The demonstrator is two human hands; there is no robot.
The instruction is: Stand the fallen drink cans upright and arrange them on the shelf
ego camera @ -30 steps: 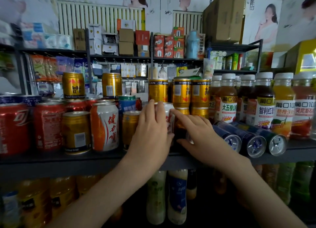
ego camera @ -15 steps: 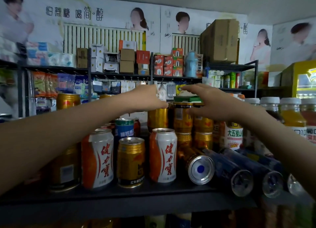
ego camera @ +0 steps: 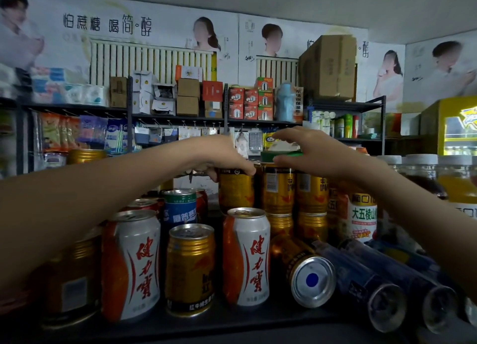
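Up on the back row, left hand [ego camera: 219, 155] is gripping a gold can [ego camera: 236, 191] by its top, right hand [ego camera: 317, 155] hovering open beside it, risking knocking neighbouring cans [ego camera: 278, 191] onto fallen cans [ego camera: 296, 261] lying front-right.

Postered wall [ego camera: 180, 26], white radiator [ego camera: 149, 62], dark racks [ego camera: 383, 124]; light seemingly dim.
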